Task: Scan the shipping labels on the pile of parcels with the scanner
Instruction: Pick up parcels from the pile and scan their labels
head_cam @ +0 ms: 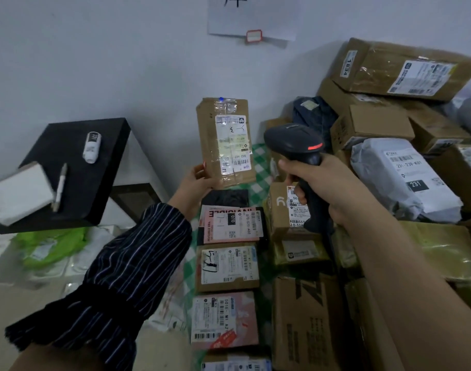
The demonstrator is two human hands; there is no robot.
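At centre frame, a person's left hand (199, 180) holds a taped cardboard parcel (209, 135) upright by its lower left corner, with most of the grip hidden behind the box. Its shipping label (233, 145) faces the camera, the print too blurred to read. Just right of it, the right hand (333, 183) wraps its fingers (289, 167) round a black barcode scanner (293, 137), covering much of the handle. The pile of parcels (373, 124) fills the right side, cut off by the frame edge. A paper sign (255, 14) at the top is cropped.
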